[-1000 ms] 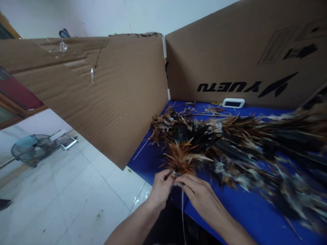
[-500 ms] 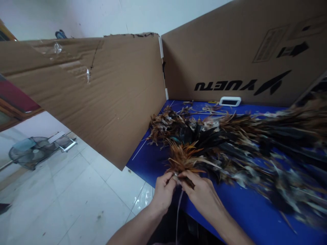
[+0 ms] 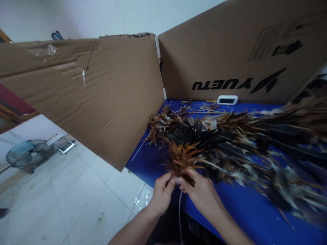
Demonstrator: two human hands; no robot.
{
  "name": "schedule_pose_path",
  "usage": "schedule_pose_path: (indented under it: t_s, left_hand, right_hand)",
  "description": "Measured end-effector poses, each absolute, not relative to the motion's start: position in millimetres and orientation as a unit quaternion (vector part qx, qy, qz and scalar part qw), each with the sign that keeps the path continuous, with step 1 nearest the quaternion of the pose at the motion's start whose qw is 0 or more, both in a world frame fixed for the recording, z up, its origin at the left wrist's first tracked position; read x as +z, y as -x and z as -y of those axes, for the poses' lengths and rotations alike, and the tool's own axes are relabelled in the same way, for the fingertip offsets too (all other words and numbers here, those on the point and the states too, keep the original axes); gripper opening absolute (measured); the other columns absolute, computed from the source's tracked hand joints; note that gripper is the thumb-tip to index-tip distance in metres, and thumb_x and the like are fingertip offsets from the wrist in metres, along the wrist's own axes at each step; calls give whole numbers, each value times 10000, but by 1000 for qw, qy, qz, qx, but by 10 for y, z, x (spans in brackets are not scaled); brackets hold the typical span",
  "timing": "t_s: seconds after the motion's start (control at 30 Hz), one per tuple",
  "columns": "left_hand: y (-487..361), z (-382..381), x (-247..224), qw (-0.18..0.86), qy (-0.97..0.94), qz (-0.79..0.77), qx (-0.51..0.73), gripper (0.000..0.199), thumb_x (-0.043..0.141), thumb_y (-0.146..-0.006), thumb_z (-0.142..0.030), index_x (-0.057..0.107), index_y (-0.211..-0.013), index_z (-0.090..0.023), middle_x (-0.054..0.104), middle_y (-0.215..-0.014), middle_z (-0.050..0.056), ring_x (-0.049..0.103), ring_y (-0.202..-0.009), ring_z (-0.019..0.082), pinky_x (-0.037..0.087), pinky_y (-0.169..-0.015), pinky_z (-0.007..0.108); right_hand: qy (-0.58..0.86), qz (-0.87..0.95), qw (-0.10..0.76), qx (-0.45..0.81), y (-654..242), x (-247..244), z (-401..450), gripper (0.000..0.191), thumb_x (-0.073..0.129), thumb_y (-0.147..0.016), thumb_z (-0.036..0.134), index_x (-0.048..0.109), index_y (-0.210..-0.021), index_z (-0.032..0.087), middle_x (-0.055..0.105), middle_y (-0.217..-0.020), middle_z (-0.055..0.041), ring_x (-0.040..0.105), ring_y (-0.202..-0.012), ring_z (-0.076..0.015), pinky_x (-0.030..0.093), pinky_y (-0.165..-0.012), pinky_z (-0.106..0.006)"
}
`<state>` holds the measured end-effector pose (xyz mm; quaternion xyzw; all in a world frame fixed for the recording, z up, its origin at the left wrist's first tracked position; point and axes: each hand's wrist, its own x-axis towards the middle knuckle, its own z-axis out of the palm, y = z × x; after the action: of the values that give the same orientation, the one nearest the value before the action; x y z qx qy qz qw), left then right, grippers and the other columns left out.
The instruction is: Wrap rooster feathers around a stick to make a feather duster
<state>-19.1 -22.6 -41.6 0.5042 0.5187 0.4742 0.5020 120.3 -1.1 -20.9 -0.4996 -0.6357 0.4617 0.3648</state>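
Observation:
At the near edge of the blue table, my left hand [image 3: 162,193] pinches the pale base of a feather bundle [image 3: 182,157] between thumb and fingers. My right hand [image 3: 200,188] is closed on the same bundle from the other side, its fingers partly over the brown feathers. The bundle's orange-brown tips fan away from me. A thin pale strand [image 3: 180,212] hangs from beneath my hands past the table edge. What exactly lies between the fingertips is blurred. Just beyond, long dark and brown feathers [image 3: 227,146] lie in a wide heap.
Two cardboard panels stand around the table [image 3: 143,163]: a plain one [image 3: 109,92] at left and a printed one [image 3: 224,51] behind. A white-framed device [image 3: 227,100] leans at the back. A fan [image 3: 32,154] is on the tiled floor to the left.
My right hand's fingers have shifted slightly up over the feathers, and both hands still hold the bundle's base. The whole view has moved slightly.

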Motion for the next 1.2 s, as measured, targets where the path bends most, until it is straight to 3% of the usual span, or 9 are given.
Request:
schedule_pose_path:
  t_s: [0.13,0.23,0.4,0.53,0.73,1.07,1.2]
  left_hand:
    - [224,200,-442,599,-385,-490,503,276,625,-756,-410,550,-733,-146,296,-513,-78,188,-442,57,133,-423,205]
    - [257,193,-395,638,-323,-478,510,278,673,-717,-350,488,-661,-150,276,-513,-87,156,-433,40,96,-416,200]
    - [294,180,-345,664,-284,-460,516,302,704,-688,-290,443,-626,-151,313,-518,-83,150,-420,20,83,-409,190]
    - [329,175,-365,682,-279,-435,517,273,693,-705,-258,451,-636,-150,265,-507,-92,148,-419,23,82,-407,189]
    - [376,212,-411,666,-295,-447,519,204,655,-753,-264,531,-679,-121,311,-528,-73,144,-425,21,78,-413,201]
    - [437,245,-459,658,-290,-459,521,294,664,-742,-271,410,-635,-166,242,-524,-90,144,-429,32,86,-421,212]
    - [503,293,-447,645,-308,-478,510,268,647,-759,-315,450,-668,-158,244,-517,-91,148,-429,33,88,-425,216]
  right_hand:
    - [501,586,399,497,-1259,-272,79,260,526,-805,340,530,-1039,227,687,-827,-22,676,-699,-169,538,-623,-269]
    - [521,557,421,491,-1293,-310,131,308,551,-798,372,498,-1058,216,676,-840,-32,665,-726,-163,538,-660,-272]
    - [516,549,376,540,-1238,-388,223,359,625,-733,347,487,-1032,206,679,-805,-18,661,-740,-167,525,-688,-276]
    - [484,542,341,597,-1205,-431,271,216,545,-783,307,527,-974,207,673,-732,6,658,-665,-157,506,-627,-260]
    - [483,561,314,595,-1244,-370,302,139,529,-780,285,594,-877,210,683,-737,7,651,-657,-150,489,-623,-239]
    - [476,595,288,580,-1230,-379,313,116,502,-799,263,588,-855,209,683,-721,15,652,-653,-137,473,-622,-220]
    - [476,614,266,570,-1210,-355,322,130,485,-803,246,603,-842,206,682,-722,16,644,-630,-129,464,-599,-210]
